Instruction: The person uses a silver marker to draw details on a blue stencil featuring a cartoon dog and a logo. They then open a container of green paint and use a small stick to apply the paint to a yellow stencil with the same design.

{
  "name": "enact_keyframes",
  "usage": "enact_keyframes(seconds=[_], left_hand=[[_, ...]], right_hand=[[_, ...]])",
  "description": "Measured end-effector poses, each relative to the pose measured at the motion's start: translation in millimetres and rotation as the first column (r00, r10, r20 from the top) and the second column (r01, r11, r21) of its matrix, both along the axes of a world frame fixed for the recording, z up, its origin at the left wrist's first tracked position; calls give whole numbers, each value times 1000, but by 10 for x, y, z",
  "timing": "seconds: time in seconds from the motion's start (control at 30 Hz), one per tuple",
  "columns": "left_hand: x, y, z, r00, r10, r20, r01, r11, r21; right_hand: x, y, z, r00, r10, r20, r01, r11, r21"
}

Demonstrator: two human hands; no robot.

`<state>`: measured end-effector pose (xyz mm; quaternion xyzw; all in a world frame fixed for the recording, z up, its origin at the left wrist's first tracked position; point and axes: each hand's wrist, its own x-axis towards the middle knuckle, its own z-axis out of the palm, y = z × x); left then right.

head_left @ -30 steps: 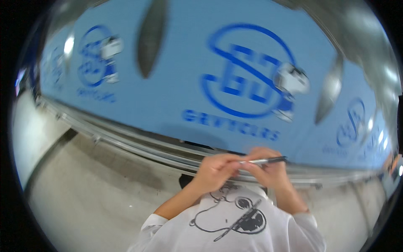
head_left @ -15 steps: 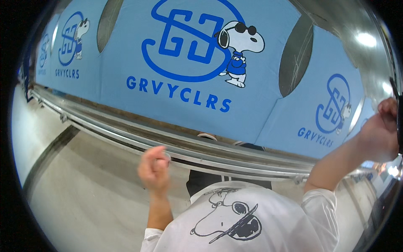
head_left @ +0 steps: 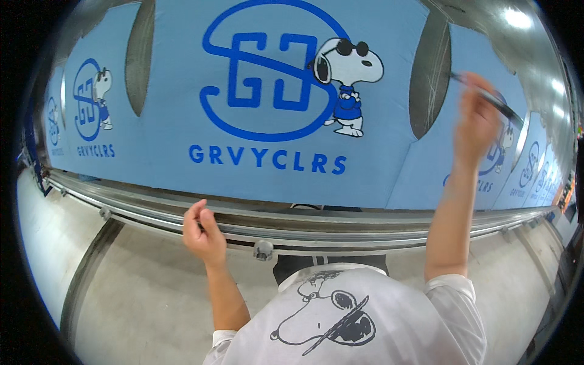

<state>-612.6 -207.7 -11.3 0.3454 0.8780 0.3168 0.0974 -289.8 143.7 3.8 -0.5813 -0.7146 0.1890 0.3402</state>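
Closed around a slim dark tool [head_left: 505,111], the right hand [head_left: 476,121] held its long axis slanting from the grip's far left to near right. Leftward lay the printed blue panel [head_left: 383,152]; farther left and lower, the left hand [head_left: 205,236] was loosely curled, its contents unclear.

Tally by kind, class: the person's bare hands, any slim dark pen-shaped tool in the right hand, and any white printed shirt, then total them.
Left hand and right hand, both bare: 2
Slim dark pen-shaped tool: 1
White printed shirt: 1
Total: 4
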Motion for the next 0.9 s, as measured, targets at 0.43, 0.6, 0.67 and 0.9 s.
enact_keyframes(seconds=[0.43,0.6,0.67,0.9], left_hand=[[-169,504,601,519,-503,691,519,828,213],[-1054,270,671,527,-478,703,514,838,184],[-1507,162,563,567,-500,655,499,841,210],[-3580,-811,267,796,-409,447,275,901,335]], right_hand=[[-1459,-1911,218,662,89,-744,-684,477,-552],[-2381,-2017,375,679,82,-730,-688,419,-593],[-2832,-1934,426,730,129,-672,-592,610,-526],[-3994,-1343,597,715,215,-666,-154,977,150]])
